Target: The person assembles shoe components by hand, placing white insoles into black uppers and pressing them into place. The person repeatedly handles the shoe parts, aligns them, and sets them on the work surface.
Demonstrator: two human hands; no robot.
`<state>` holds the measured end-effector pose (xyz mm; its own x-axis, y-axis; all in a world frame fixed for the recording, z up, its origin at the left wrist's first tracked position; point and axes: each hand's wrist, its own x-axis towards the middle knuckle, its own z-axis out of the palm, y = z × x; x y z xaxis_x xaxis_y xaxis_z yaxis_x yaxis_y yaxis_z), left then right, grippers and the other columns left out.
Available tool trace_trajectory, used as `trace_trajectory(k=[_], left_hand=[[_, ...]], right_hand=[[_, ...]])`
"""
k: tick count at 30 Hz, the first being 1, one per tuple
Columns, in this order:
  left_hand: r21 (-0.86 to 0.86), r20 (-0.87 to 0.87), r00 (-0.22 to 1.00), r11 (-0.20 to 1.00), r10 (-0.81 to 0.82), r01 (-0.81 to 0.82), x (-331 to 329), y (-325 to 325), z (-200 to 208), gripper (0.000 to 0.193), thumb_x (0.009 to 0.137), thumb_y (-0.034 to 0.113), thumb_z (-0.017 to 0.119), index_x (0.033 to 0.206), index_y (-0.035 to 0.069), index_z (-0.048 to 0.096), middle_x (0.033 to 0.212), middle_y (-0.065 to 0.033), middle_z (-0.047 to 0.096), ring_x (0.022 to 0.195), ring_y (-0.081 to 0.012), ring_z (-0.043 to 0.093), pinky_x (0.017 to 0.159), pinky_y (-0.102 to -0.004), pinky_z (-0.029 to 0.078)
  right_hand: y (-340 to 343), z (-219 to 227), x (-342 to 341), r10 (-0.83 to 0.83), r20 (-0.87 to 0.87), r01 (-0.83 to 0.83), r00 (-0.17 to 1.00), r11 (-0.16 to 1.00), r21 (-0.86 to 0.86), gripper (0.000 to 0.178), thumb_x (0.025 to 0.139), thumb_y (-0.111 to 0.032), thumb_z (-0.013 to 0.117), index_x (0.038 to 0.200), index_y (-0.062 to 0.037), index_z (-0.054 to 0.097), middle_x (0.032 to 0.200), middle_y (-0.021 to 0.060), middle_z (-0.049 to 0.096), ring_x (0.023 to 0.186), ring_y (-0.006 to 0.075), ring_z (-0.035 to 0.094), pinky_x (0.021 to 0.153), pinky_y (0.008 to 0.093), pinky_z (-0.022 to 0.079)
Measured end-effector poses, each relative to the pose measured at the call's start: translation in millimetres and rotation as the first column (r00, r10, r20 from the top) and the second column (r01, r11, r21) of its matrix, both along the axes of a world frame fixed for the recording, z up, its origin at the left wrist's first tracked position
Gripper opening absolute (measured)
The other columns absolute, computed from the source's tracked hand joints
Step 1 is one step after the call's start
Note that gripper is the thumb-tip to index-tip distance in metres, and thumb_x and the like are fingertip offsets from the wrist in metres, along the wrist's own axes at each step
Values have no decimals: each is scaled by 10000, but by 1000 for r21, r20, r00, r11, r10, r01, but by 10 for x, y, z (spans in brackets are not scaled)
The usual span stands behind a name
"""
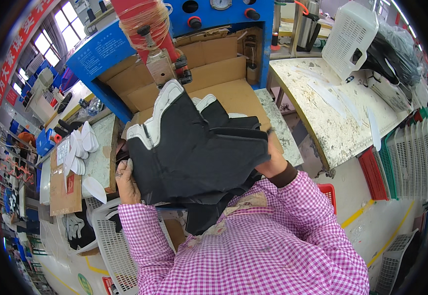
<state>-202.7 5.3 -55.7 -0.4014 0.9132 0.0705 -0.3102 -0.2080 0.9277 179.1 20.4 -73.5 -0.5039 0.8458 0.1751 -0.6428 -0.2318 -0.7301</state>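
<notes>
A large black panel [194, 152] with a scalloped white border [140, 132] along its upper left side is held up between our two hands, spread in front of our chest. We have its left edge in our left hand [128, 183], fingers closed at the lower corner; part of that grip is hidden by the panel. Our right hand [273, 160] is clamped on the narrow, folded right end, its fingers mostly out of sight behind the material. The broad middle of the panel lies between the two grips, and the white border rises above our left hand.

Behind the panel, we see more black pieces [215, 114] with white edging. Just beyond its top corner hangs the metal head [160, 69] of a red machine arm [137, 22] wound with tan bands; we cannot tell whether the two touch. A blue machine frame [91, 54] lined with cardboard [209, 73] stands around them.

To our left, white cutouts [90, 137] lie on a side bench [103, 152]; to our right, a white crate [351, 37] and pale strips [328, 98] sit on a worn tabletop [322, 132]. Our checked sleeves [147, 236] frame the view below.
</notes>
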Motion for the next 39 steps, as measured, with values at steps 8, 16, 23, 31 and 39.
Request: trace_trajectory(k=[8, 16, 23, 31, 39], left_hand=[[93, -369, 912, 983, 181, -158, 123, -26, -5, 237, 865, 23, 630, 749, 114, 445, 704, 69, 364, 636, -28, 326, 614, -179, 297], [147, -631, 720, 956, 289, -254, 340, -425, -29, 165, 850, 64, 650, 974, -3, 564, 888, -36, 564, 794, -92, 499, 745, -218, 407], [146, -662, 578, 673, -478, 725, 1025, -991, 270, 428, 737, 57, 687, 1128, -63, 560, 1043, -137, 652, 872, -234, 641, 726, -329, 509], [366, 785, 323, 816, -529, 447, 1396, -238, -263, 751, 889, 522, 519, 1360, -31, 330, 1420, -163, 375, 1258, -339, 418, 1091, -520, 301], [36, 291, 957, 999, 5, -16, 739, -112, 40, 524, 803, -80, 611, 1293, 16, 449, 1229, -101, 536, 1106, -221, 549, 983, -321, 440]], right_hand=[[-318, 322, 204, -229, 558, 139, 798, 970, 200, 408, 866, -171, 636, 1216, 0, 515, 1109, 61, 600, 994, 173, 575, 873, 306, 467], [-599, 530, 111, -321, 339, 369, 884, 925, -87, 333, 841, -76, 646, 1146, 37, 576, 1079, 90, 641, 993, 182, 599, 913, 321, 448], [-353, 488, 349, -431, 76, 438, 899, 886, -152, 333, 892, -60, 551, 1216, 19, 533, 1173, 113, 612, 1076, 225, 584, 969, 364, 434], [-280, 241, 354, -366, -178, 315, 913, 912, -262, 366, 930, -118, 512, 1272, 12, 496, 1285, 130, 557, 1179, 255, 537, 1050, 410, 375], [239, 306, 4, -370, 301, 427, 879, 891, -154, 322, 914, -127, 584, 1195, 22, 536, 1170, 92, 608, 1069, 191, 581, 942, 326, 451]])
